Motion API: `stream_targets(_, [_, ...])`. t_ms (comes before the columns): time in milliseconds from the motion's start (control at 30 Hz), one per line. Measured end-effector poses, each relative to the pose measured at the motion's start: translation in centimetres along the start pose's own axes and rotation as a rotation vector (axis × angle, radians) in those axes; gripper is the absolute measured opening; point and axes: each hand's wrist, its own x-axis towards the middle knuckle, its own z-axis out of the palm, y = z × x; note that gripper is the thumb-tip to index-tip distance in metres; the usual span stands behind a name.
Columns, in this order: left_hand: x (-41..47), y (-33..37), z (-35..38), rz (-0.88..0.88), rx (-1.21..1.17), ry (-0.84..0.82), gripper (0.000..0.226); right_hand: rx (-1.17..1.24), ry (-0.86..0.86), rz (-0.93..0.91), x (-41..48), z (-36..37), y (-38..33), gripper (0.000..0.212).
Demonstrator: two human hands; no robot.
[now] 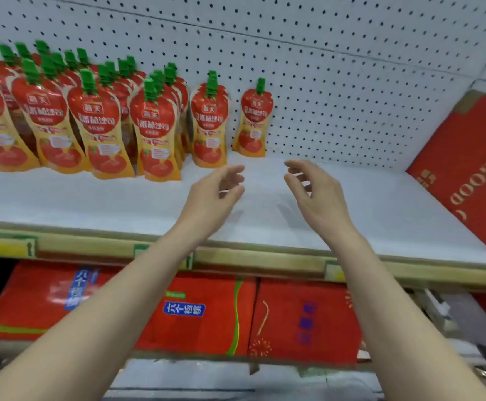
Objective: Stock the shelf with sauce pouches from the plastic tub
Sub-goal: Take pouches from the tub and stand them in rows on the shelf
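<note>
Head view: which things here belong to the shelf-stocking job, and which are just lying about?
Job: white shelf; sauce pouches standing at its back left; left hand and right hand, both empty above it.
Lying about: red cartons on the lower shelf; tilted red box at the right end.

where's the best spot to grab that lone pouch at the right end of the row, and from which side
Take the lone pouch at its narrow waist, under the wide red shoulders, coming from the front with the right hand. It stands upright near the pegboard, so the back is closed off, while both side edges are free: a gap separates it from the neighbouring pouch.
</note>
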Motion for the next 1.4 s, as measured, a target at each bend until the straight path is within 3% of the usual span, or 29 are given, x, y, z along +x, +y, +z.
stream_targets(200, [-11.4,2.4,6.9,0.009,-0.151,-0.062,0.028,-0.057,0.15,0.032,-16.3,-6.3,5.7,0.025])
stream_targets(367, [-21.7,-2.7,14.4,-0.14,-0.095,-0.161,0.029,0.007,0.098,0.337,-30.9,-6.7,12.7,0.022])
stream_targets(500, [-30.0,-8.8,19.7,-0.403,-0.059,-0.282,0.034,-0.022,-0.12,0.683,-41.7,-3.3,18.9,0.025])
stream_targets(700, [-39.4,-17.1,26.0,-0.641,0.068,-0.48,0.031,-0.058,-0.683,1.107,-49.7,5.0,28.4,0.044])
stream_targets(767, [-40.9,-19.6,27.8,-0.664,0.111,-0.501,0.032,-0.134,-0.832,1.088,-50.4,8.0,31.6,0.048])
stream_targets(1000, [-41.5,-25.9,31.7,-0.636,0.172,-0.614,0.036,-0.41,-0.971,1.018,-52.9,16.5,40.8,0.04])
stream_targets(1133, [-41.3,-27.3,33.2,-0.625,0.201,-0.682,0.034,-0.523,-1.045,1.033,-52.7,17.0,42.8,0.035])
stream_targets(1233, [-41.2,-27.8,34.3,-0.606,0.255,-0.728,0.04,-0.339,-1.107,0.86,-51.3,14.9,42.4,0.029])
stream_targets(1333, [-41.0,-27.6,35.1,-0.597,0.296,-0.782,0.061,0.084,-0.946,0.73,-49.1,12.0,39.4,0.003])
stream_targets(1400, [-41.0,-27.5,35.5,-0.59,0.3,-0.83,0.075,0.242,-0.916,0.637,-47.3,10.3,36.3,0.015])
